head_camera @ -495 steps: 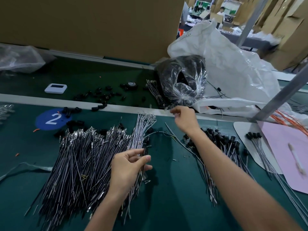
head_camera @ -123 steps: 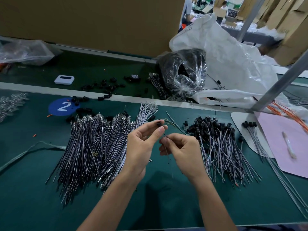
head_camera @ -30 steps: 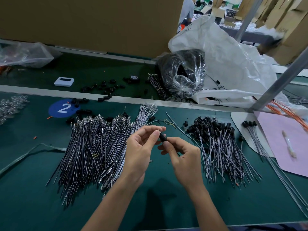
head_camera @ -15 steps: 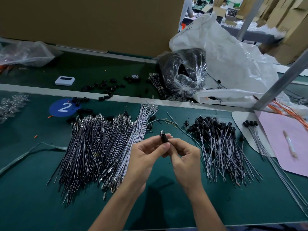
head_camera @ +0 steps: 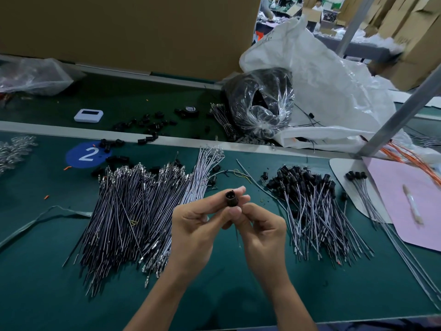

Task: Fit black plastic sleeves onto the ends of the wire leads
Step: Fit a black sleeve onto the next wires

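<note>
My left hand and my right hand meet above the middle of the green table. Between their fingertips sits one black plastic sleeve, its open end facing up; both hands pinch it. A thin wire lead hangs below it between the palms. A large pile of bare wire leads lies to the left. A pile of leads with sleeves fitted lies to the right. Loose black sleeves are scattered at the back.
A clear bag of black parts and a big white sack stand behind. A pink sheet and a few sleeved leads lie at the right. A white device and a blue "2" sticker are at the left rear.
Both hands have drawn slightly nearer to me with the sleeve, and the sleeve now stands more upright between the fingertips. The piles have not moved.
</note>
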